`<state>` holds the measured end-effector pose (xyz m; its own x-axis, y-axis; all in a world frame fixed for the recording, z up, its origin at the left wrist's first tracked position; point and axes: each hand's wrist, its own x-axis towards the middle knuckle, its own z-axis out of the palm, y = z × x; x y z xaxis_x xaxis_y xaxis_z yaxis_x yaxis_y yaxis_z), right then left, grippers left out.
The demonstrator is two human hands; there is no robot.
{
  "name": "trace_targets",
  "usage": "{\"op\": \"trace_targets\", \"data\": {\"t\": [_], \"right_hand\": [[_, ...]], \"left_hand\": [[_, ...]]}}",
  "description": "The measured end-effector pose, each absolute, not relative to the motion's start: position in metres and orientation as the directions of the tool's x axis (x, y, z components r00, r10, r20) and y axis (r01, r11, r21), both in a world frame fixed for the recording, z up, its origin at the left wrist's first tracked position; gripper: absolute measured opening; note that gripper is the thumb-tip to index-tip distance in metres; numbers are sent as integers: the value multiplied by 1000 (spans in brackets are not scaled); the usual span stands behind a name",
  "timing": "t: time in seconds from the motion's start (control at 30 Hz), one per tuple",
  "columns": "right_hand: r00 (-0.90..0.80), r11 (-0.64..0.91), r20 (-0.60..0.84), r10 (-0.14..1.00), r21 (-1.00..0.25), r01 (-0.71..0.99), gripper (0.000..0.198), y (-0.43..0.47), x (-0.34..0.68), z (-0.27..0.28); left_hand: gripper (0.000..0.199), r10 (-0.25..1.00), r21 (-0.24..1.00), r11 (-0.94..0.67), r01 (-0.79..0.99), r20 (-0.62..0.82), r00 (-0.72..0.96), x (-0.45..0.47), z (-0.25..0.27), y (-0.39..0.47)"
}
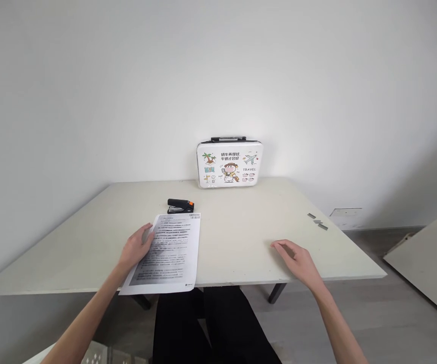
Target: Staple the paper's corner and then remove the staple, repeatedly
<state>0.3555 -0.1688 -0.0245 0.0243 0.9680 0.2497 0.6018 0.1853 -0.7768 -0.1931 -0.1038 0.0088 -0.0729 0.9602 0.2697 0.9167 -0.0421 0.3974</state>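
Observation:
My left hand (138, 247) grips the left edge of a printed sheet of paper (168, 253), its thumb over the print. The sheet lies at a slant, and its lower end reaches past the table's front edge. Whether more than one sheet is in the hand, I cannot tell. Just beyond the paper's top edge sits a black stapler (180, 206) with an orange patch. My right hand (294, 258) rests near the front edge on the right, loosely curled with thumb and fingertips close together; nothing shows in it.
Against the wall, at the back of the pale table (241, 222), stands a white case (229, 164) with cartoon prints and a black handle. Several small grey staple strips (318, 222) lie near the right edge. A white panel (430, 253) stands beyond the table on the right.

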Motion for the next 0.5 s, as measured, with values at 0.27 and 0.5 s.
{"op": "trace_targets", "data": {"t": [0.27, 0.5], "right_hand": [[27, 191, 257, 966, -781, 594, 52, -169, 354, -23], [28, 192, 260, 965, -777, 599, 54, -170, 354, -20]], "left_hand": [[62, 960, 369, -39, 929, 272, -68, -190, 12, -105], [64, 962, 334, -27, 942, 266, -66, -191, 11, -105]]}}
